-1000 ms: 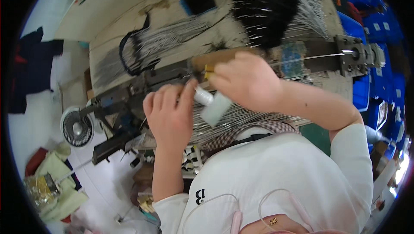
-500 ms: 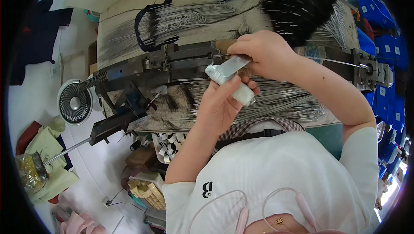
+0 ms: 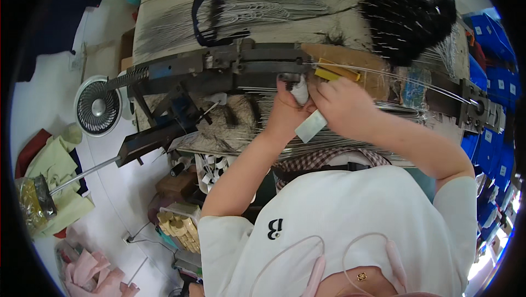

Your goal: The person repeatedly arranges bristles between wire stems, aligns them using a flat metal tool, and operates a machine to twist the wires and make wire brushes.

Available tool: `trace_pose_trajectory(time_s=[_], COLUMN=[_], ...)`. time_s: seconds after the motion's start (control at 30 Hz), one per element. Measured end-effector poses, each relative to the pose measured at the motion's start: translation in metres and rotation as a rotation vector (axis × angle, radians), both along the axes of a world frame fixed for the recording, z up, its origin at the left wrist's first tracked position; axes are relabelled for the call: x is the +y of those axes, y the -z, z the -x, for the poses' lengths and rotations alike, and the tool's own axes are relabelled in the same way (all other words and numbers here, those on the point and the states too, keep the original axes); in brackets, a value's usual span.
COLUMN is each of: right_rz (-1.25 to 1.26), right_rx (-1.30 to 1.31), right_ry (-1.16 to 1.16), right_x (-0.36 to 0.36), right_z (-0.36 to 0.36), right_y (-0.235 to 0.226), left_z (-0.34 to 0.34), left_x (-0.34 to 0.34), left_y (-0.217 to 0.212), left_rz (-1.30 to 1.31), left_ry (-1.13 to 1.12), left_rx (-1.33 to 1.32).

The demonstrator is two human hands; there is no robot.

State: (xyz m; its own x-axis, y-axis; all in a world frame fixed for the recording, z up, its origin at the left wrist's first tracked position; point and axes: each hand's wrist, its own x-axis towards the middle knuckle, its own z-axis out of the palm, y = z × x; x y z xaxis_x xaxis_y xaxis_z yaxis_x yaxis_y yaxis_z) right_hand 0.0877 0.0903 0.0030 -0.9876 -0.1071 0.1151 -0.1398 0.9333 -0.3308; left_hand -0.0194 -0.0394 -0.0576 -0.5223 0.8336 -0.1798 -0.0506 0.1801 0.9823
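Both hands meet at the long dark metal fixture [image 3: 192, 64] on the bench. My left hand [image 3: 282, 111] is closed on a white bundle [image 3: 299, 90] with dark hair-like bristles showing at its upper left. Close beside it, my right hand [image 3: 348, 108] is curled, with a flat silvery plate [image 3: 311, 127] sticking out below its fingers; they seem to hold it, though the grip is hidden. Just above the right knuckles lies a yellow block [image 3: 329, 73] on a brown wooden board [image 3: 372, 70]. Thin twin metal wires [image 3: 422, 82] stretch from the fixture rightward to an end block [image 3: 474, 100].
A black bristly heap [image 3: 408, 15] and loose wire lengths [image 3: 263, 12] lie at the back of the bench. Below left hangs a dark angled arm with a rod [image 3: 85, 176]. A small fan [image 3: 97, 105] stands at left; blue bins [image 3: 496, 89] line the right.
The left hand moved up to the fixture with the white bundle. The right hand came down and right, and the plate now points down beneath it. The yellow block has come into sight.
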Motion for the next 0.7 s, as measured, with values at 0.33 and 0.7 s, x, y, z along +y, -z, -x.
trace_pose_trajectory(time_s=[0.33, 0.7], right_rz=[0.155, 0.38], right_rx=[-0.176, -0.28], right_ry=[0.021, 0.533], right_x=[0.011, 0.05], right_z=[-0.009, -0.034], right_y=[-0.012, 0.007], left_z=[0.043, 0.059], left_x=[-0.059, -0.126], left_y=[-0.018, -0.001], left_rz=[0.348, -0.132], left_ry=[0.055, -0.773], left_rx=[-0.194, -0.687])
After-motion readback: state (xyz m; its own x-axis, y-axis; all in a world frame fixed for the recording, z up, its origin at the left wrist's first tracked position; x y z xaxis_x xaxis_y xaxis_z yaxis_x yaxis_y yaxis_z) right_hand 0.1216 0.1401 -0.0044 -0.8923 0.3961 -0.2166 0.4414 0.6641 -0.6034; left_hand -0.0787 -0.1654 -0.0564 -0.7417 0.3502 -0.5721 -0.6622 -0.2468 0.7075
